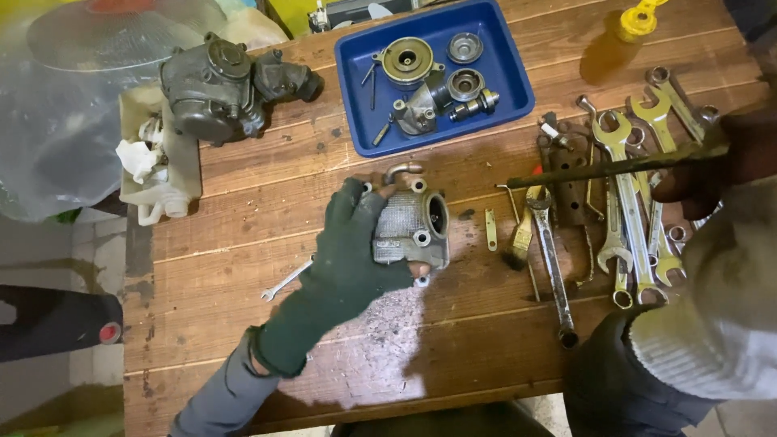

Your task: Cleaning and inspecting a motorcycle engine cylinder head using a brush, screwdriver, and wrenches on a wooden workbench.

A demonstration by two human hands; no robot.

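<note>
**Materials and finishes on the bench**

A dull grey cast-metal cover point(411, 226) with a rough finned face is held by the left hand point(348, 259), gloved in dark matt knit cloth. A rusty, pitted metal rod point(615, 167) is gripped at 3 o'clock. Worn planks form the wooden table point(324, 162). Glossy blue plastic forms the tray point(356, 89) at 12 o'clock.

The left hand in its dark green fingerless glove point(346, 263) covers the left edge of the ribbed grey metal cover point(411, 228). The right hand point(712, 166) is dim and cut by the picture's right edge, its fingers hard to tell apart where they hold the long rusty rod point(599, 170). The yellow plastic bottle point(638, 19) is cut off at the top edge.
</note>
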